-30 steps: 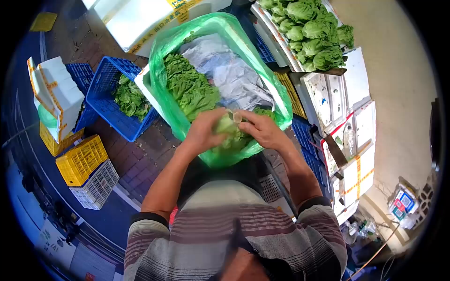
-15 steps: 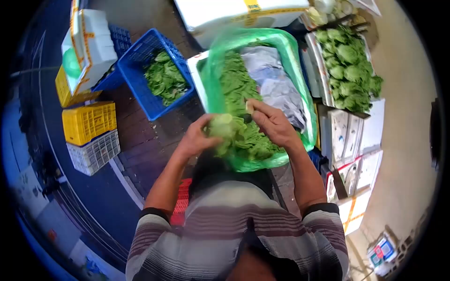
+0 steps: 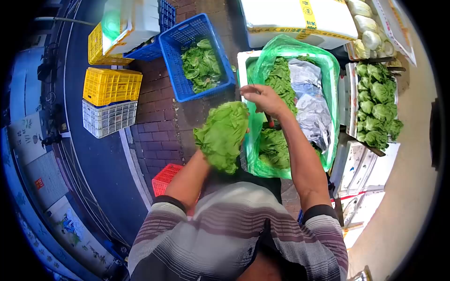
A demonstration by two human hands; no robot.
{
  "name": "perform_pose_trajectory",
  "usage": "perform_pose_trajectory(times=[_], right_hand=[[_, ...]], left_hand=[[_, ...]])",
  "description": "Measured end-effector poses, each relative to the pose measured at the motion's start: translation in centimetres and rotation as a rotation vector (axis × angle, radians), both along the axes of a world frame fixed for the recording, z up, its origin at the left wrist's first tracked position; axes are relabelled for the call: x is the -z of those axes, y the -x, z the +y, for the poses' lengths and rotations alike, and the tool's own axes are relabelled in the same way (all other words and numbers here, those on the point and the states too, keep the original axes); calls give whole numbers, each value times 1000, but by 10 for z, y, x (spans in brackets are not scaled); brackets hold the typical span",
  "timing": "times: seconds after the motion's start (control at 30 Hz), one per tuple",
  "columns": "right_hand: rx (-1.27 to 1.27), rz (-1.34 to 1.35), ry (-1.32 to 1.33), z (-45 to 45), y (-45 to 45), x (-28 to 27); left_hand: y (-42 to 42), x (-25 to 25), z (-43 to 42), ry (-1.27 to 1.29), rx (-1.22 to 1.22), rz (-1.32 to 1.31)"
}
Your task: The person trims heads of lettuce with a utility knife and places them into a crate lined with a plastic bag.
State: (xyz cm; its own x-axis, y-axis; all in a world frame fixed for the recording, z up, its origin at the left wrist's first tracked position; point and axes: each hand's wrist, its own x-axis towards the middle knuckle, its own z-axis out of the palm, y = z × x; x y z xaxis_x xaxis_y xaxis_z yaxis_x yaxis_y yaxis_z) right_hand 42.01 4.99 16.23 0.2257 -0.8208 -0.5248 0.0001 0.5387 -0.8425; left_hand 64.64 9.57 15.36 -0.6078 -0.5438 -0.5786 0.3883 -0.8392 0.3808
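Note:
A head of green leaf lettuce is held up in front of my body, leaves facing the camera. My left hand grips it from beneath, with most of the fingers hidden behind the leaves. Just above and right of it is my right hand, thumb and forefinger reaching left, the other fingers curled out of sight. A small dark and red object shows under the right wrist; its kind is unclear. Below that hand, a foam box lined with a green plastic bag contains lettuce and grey-white sheeting.
A blue crate with loose leaves stands ahead left. Yellow and white crates are stacked farther left. A red crate lies by my left arm. Right are a tray of lettuces, cabbages and foam boxes.
The lettuce head has turned so its leaves face up, and the left hand has gone underneath it. My right hand has moved away from the box's middle to its left edge. The view has shifted.

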Motion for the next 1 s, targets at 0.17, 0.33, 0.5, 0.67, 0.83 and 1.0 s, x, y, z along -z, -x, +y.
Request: perform_pose_trajectory(times=[0.17, 0.33, 0.5, 0.67, 0.83, 1.0], right_hand=[[-124, -226, -223, 34, 26, -1], [46, -200, -94, 82, 35, -3], [224, -200, 159, 114, 31, 1], [363, -225, 114, 120, 31, -6], [470, -225, 117, 123, 22, -4], [719, -188, -75, 127, 19, 22]], left_hand=[[18, -27, -2, -63, 247, 1], [37, -8, 12, 55, 245, -155], [39, 12, 21, -130, 183, -61], [50, 14, 17, -98, 240, -56], [53, 22, 12, -97, 231, -30], [44, 33, 0, -168, 84, 73]])
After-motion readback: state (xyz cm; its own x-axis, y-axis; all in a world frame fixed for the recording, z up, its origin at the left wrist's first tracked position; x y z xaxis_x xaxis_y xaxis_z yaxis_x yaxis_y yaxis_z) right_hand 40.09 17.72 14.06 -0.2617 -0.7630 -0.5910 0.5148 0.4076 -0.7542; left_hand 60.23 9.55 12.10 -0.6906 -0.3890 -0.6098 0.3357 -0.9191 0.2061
